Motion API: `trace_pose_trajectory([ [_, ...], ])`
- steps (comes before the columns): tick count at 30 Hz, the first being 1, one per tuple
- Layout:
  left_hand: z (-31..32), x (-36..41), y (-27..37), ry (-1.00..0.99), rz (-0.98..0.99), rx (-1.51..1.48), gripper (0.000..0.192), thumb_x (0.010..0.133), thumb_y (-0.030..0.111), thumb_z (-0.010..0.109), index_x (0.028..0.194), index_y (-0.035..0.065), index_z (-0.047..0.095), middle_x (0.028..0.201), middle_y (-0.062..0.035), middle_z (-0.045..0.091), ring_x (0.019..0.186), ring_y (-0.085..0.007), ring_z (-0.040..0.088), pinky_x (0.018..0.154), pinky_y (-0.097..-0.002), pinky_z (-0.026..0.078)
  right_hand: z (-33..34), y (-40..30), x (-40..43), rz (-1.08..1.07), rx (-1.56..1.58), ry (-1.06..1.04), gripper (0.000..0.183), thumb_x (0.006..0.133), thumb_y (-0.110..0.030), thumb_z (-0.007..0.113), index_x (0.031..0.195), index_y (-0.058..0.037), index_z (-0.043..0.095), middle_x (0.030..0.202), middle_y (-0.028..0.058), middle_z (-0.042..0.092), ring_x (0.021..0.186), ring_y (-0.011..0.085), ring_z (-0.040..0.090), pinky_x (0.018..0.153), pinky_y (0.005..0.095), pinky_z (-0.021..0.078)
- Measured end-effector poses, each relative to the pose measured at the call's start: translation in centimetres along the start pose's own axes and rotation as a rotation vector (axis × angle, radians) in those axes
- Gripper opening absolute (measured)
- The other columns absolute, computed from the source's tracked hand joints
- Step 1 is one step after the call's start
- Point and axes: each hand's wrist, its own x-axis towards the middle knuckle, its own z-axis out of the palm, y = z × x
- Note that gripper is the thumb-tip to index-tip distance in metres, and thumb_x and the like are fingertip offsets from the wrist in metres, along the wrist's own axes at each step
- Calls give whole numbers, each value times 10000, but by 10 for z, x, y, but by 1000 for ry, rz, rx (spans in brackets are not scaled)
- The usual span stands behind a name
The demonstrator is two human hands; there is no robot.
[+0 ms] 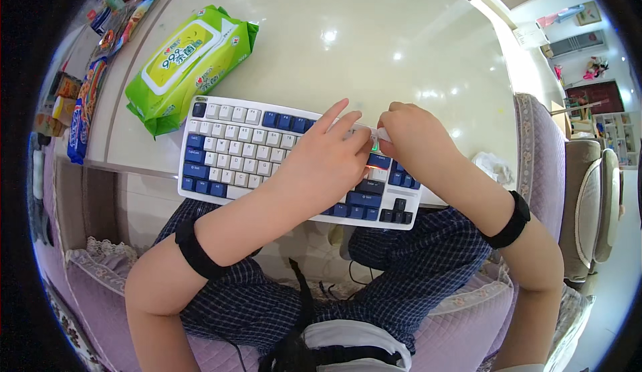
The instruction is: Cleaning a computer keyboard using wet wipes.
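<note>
A compact mechanical keyboard (248, 151) with white, navy and black keycaps lies tilted at the table's near edge. Over its right half is my left hand (333, 156), two fingers raised and the others bent down near the number row. Its thumb is mostly hidden, so whether it grips a keycap is unclear. Just right of it, my right hand (416, 129) pinches a small white piece (383, 135), perhaps wipe or tissue, above the keyboard's upper right. Between the hands, green and reddish key backlight shows.
A green pack of wet wipes (188, 66) lies at the upper left. Snack packets (88, 111) line the table's left side. A crumpled white tissue (491, 166) rests right of my right forearm. Padded chairs (577, 196) stand to the right.
</note>
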Motion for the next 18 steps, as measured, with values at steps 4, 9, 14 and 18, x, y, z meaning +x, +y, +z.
trace_pose_trajectory([
  [4, -3, -1, 0, -7, 5, -3, 326, 716, 226, 648, 964, 15, 642, 1046, -69, 558, 1145, -247, 444, 1059, -431, 262, 0, -3, -1, 2, -2, -3, 73, 673, -65, 637, 719, -10, 621, 762, 158, 587, 779, 291, 594, 697, 365, 498],
  [9, -3, 0, 0, -6, 10, 11, 332, 726, 232, 643, 967, 2, 636, 1052, -77, 560, 1148, -255, 441, 1057, -435, 260, -8, -9, -3, 46, 58, -184, 97, 664, -64, 654, 737, -9, 621, 775, 157, 588, 783, 294, 594, 698, 372, 496],
  [14, -4, 0, -1, -27, 17, 9, 342, 737, 240, 636, 981, 0, 629, 1055, -80, 562, 1151, -258, 437, 1058, -440, 255, -3, -10, -5, 26, 21, -79, 171, 657, -52, 673, 800, 9, 603, 794, 140, 558, 803, 297, 574, 724, 375, 473],
  [18, -1, -1, -1, -18, 14, 10, 345, 738, 238, 632, 991, 3, 627, 1061, -82, 559, 1155, -260, 434, 1061, -441, 251, -2, -8, -3, 39, 20, -93, 167, 658, -47, 673, 796, 9, 596, 790, 140, 557, 807, 297, 575, 728, 373, 473],
])
